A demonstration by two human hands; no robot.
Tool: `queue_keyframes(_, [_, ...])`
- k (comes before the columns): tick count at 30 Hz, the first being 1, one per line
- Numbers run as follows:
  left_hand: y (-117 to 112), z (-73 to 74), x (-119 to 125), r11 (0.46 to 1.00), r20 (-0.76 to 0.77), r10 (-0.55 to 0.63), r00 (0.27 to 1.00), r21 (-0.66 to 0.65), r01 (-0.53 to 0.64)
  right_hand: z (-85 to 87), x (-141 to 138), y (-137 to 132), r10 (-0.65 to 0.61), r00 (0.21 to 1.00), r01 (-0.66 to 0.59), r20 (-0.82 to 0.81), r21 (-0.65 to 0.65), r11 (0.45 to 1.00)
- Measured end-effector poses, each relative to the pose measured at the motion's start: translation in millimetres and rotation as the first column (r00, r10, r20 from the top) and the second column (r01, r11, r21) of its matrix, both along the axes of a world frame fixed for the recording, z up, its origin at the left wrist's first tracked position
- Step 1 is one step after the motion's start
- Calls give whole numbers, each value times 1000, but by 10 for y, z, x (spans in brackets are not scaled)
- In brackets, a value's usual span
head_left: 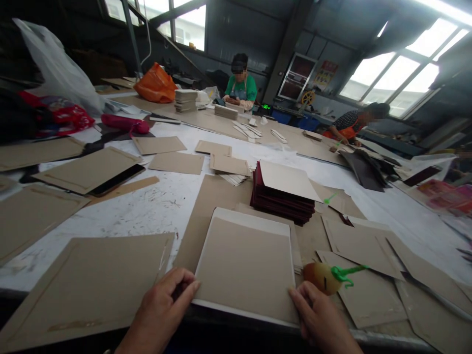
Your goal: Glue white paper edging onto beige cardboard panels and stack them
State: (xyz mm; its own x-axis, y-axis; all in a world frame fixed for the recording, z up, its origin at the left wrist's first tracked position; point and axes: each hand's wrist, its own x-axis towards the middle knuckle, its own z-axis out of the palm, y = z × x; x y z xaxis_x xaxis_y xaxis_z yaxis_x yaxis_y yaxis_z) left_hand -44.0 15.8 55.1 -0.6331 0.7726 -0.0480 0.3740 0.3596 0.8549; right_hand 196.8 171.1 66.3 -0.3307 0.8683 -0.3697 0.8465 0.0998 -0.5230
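A grey-brown cardboard panel (247, 265) with a pale border lies at the table's front edge. My left hand (165, 300) pinches its left edge near the front corner. At the opposite edge, my right hand (313, 307) grips the panel between thumb and fingers. Just beyond my right hand is a round orange-brown object (320, 278) with a green stem-like top; I cannot make out what it is. Behind the panel stands a stack of dark red sheets (276, 204), topped by a pale board (287, 178).
Loose cardboard pieces (361, 290) overlap on the right, and another large piece (99, 280) lies at left. Further back are an orange bag (157, 84) and a magenta pouch (125, 124). A person in green (241, 88) sits across the table; another person (350, 125) leans over at right.
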Motion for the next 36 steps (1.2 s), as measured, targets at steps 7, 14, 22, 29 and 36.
queue_keyframes(7, [-13, 129, 16, 998, 128, 26, 991, -64, -18, 201, -84, -4, -3, 995, 7, 102, -41, 999])
queue_keyframes(14, [-73, 9, -7, 1000, 249, 7, 969, 22, -12, 160, -47, 3, 22, 995, -18, 95, -43, 999])
queue_keyframes(22, [-172, -45, -25, 959, -268, -154, 951, 192, 209, 199, -76, -15, 21, 989, -15, 149, -41, 999])
queue_keyframes(29, [-173, -123, -99, 901, -633, -121, 765, 254, 353, 144, -63, 3, 29, 987, -26, 158, -19, 999])
queue_keyframes(36, [-197, -177, -159, 873, -705, -151, 693, 234, 428, 111, -42, 1, 53, 990, -58, 128, 34, 998])
